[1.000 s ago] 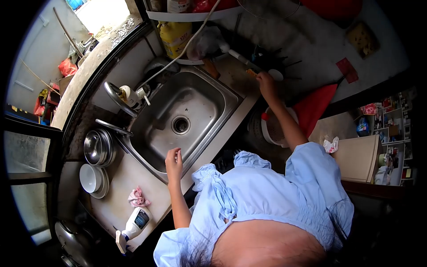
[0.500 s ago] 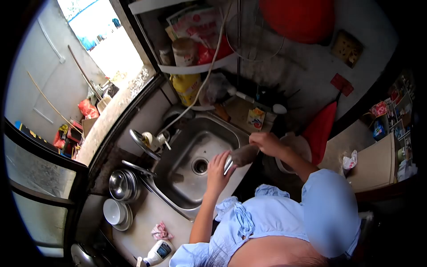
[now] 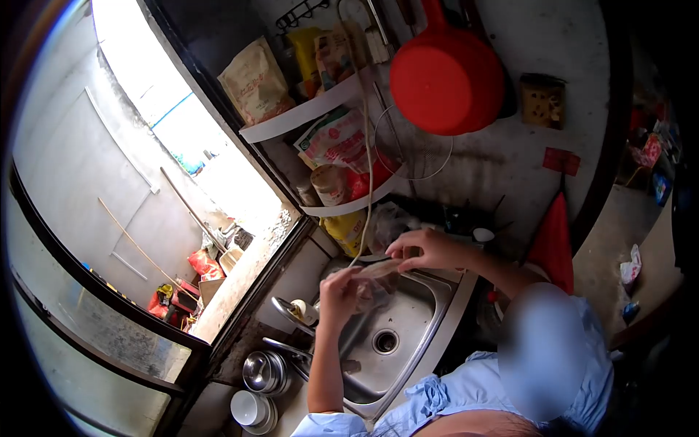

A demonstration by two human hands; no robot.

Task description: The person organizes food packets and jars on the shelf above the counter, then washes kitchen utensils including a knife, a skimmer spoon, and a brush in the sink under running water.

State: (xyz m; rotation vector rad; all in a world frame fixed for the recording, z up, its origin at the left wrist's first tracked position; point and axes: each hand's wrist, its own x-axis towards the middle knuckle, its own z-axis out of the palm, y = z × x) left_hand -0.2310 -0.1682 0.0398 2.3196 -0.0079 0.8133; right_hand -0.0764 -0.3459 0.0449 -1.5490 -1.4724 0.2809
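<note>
A clear, crinkled plastic bag is stretched between my two hands over the upper left part of the steel sink. My left hand is closed on its left side. The fingers of my right hand pinch its upper right edge. Whatever the bag may contain is too blurred to tell. Just left of the sink, below my left hand, is the curved metal faucet.
Stacked metal bowls and white bowls sit left of the sink. Corner shelves with food packages rise behind it. A red pan and a red cloth hang on the wall.
The view has tilted up toward the shelves. My left hand, earlier empty above the sink, has risen and now grips the bag. My right hand has come from the back counter to meet it.
</note>
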